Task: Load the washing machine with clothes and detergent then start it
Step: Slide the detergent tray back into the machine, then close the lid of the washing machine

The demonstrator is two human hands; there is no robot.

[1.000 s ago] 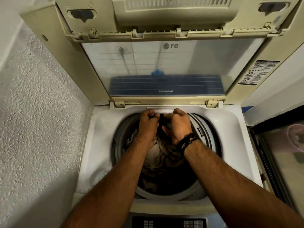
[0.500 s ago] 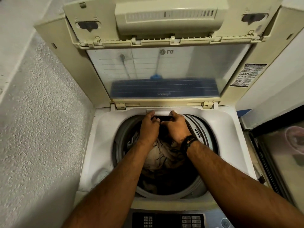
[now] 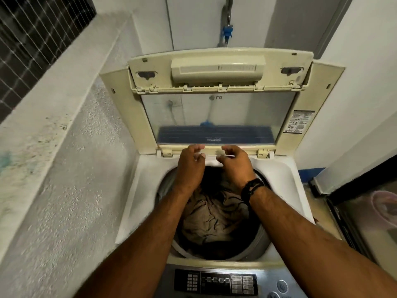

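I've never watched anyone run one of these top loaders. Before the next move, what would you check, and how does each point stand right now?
1. Lid fully up: ok.
2. Clothes sitting inside the drum: ok.
3. Left hand and right hand at the white rear drawer: ok.
4. Drawer actually gripped: cannot tell, blurred.
5. Detergent added: cannot tell.
6. Control panel reachable: ok.

A blue tap fitting [image 3: 227,32] hangs on the wall behind; a wire-mesh window [image 3: 32,39] sits up to my left.
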